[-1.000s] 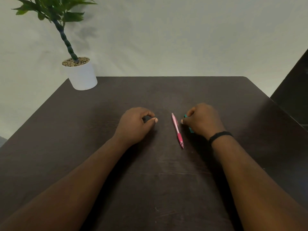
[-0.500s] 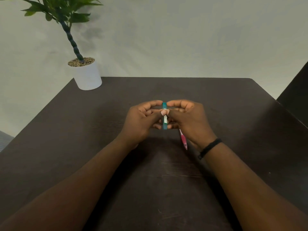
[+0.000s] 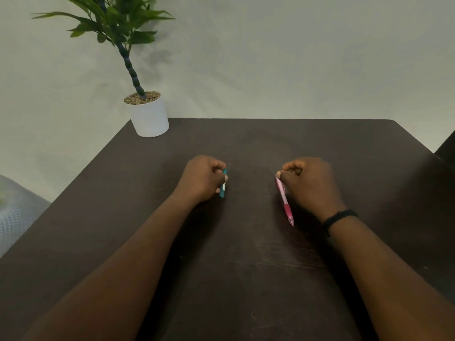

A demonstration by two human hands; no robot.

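A white potted plant (image 3: 149,116) is standing at the upper left corner of a dark tabletop (image 3: 246,279). Left of centre, the left hand (image 3: 202,179) is curling its fingers around a teal pen (image 3: 223,187). Half a second ago both hands were meeting over this pen at mid-frame; now the left is holding it alone, so the hand-over looks complete. Its long axis is running almost straight up and down the frame, and which end is the tip is too small to tell.

Right of centre, a pink pen (image 3: 284,200), which was lying loose on the tabletop, is now being pinched at its upper end by the right hand (image 3: 310,185), which is wearing a black wristband (image 3: 338,216). It is slanting from upper left to lower right, its tip pointing toward the bottom of the frame. Whether the tip is touching the tabletop is unclear. The hands are now sitting well apart, each gripping one pen.
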